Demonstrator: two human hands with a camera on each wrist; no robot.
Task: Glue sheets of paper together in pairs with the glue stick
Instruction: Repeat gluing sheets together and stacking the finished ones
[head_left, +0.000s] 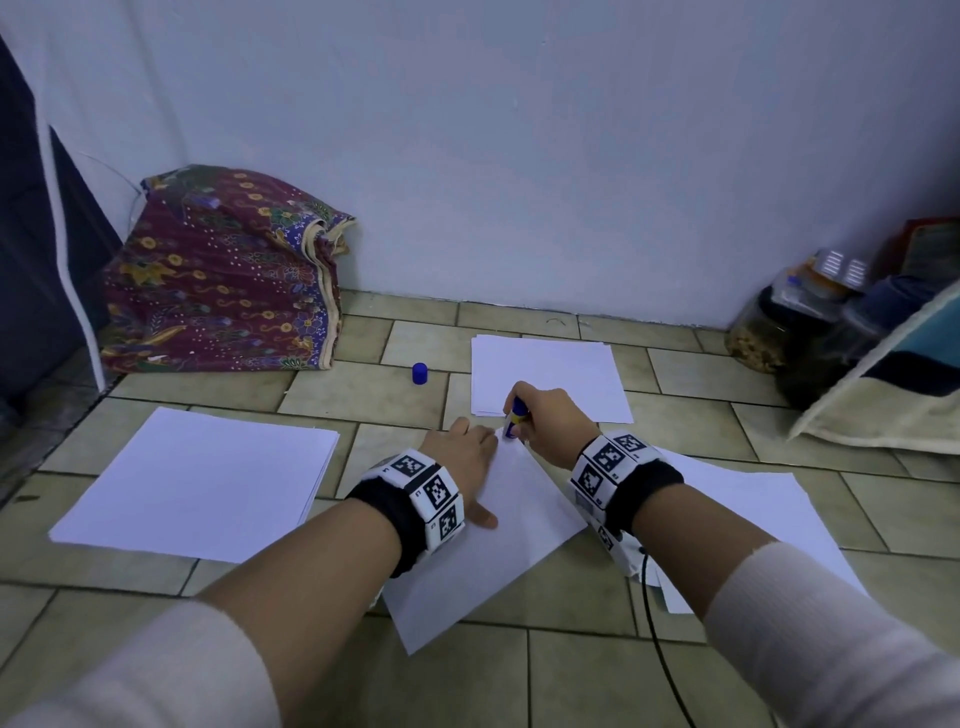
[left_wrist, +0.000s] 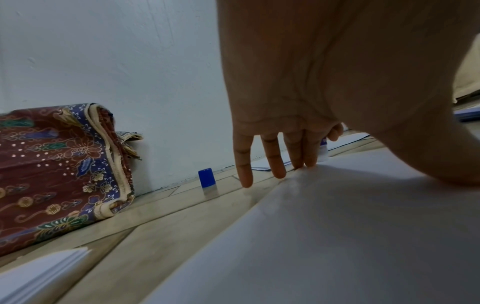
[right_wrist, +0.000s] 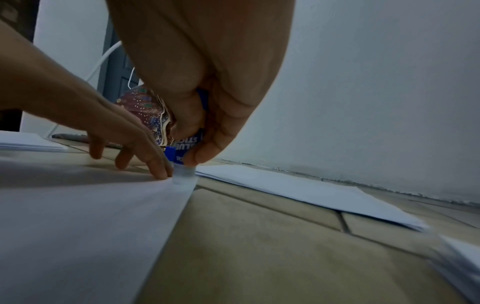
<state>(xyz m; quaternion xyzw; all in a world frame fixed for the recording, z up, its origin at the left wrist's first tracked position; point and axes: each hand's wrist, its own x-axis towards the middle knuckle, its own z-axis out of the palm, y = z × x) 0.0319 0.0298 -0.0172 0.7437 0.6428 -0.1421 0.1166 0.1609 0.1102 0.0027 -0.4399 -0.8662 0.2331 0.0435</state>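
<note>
R hand (head_left: 545, 415) grasps glue stick (head_left: 516, 415), tip on far corner of sheet (head_left: 488, 551) | L hand (head_left: 462, 457) flat, pinning same corner just left | I judge sheet's long axis runs near-left; R hand nearer.

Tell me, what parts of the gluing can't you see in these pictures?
- Glue stick tip: head view, too small; right wrist view, blurred where it meets the sheet.
- Any glue already spread on the sheet: white on white, cannot tell.
- Stick's label: right wrist view, partly covered by the right hand.
- Jar contents: head view, blurred.
- Sheet under the left hand: covered.
</note>
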